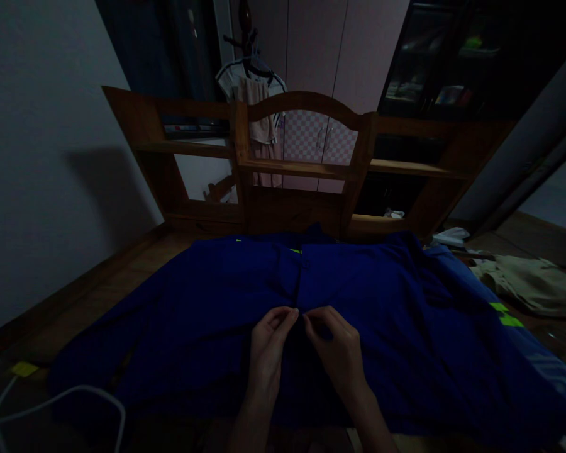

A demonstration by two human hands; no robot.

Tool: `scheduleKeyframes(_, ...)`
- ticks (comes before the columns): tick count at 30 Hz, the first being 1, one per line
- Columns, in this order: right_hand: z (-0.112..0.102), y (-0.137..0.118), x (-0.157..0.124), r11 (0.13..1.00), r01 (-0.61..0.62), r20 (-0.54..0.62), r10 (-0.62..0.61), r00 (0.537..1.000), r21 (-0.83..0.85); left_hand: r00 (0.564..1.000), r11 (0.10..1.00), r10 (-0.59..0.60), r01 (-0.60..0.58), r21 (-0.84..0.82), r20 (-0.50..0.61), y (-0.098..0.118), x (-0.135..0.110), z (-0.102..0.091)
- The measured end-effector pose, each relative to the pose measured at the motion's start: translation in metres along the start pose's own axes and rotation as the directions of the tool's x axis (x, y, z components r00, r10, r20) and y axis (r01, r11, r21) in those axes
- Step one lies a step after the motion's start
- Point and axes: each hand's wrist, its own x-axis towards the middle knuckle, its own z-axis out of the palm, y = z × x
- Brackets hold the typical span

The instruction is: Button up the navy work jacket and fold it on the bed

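A dark blue jacket (217, 289) lies spread out on a wooden surface, its sleeves reaching to both sides and bright yellow-green patches showing on it. Along its front middle edge, my left hand (270, 343) pinches the cloth between thumb and fingers. Close beside it, my right hand (336, 343) has thumb and fingertips brought together on the other side of the same edge. The fingertips of both hands are nearly touching. Whether a button or zip is between them is too dark and small to tell.
A wooden shelf unit (302, 168) stands behind the jacket. Clothes on hangers (257, 94) hang beyond it, before pale cupboard doors (311, 38). A white cable (87, 390) loops at lower left. A beige cloth (531, 283) lies at right.
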Motion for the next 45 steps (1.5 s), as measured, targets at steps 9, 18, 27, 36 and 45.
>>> scheduleKeyframes(9,0.001,-0.009,0.0,0.982,0.052,0.049,-0.044,0.998,-0.182,0.999,0.999,0.036,-0.036,-0.03,0.012,-0.006,0.004,-0.004)
scheduleKeyframes(18,0.005,0.001,0.002,0.844,-0.382,0.081,0.381,0.921,0.376,0.993,0.997,0.067,-0.069,0.02,0.094,-0.007,0.003,-0.007)
scheduleKeyframes(27,0.002,0.015,0.008,0.68,-0.551,0.255,0.493,0.832,0.484,0.976,0.96,0.169,-0.195,0.202,0.139,-0.003,-0.005,0.0)
scheduleKeyframes(36,0.003,0.011,0.003,0.756,-0.428,0.145,0.414,0.899,0.495,0.977,0.902,0.181,-0.21,0.378,0.112,-0.003,-0.006,0.004)
scheduleKeyframes(45,-0.031,-0.001,-0.032,0.983,-0.147,0.073,0.139,0.988,0.115,0.971,0.843,0.206,-0.237,0.483,0.117,0.0,-0.011,0.008)
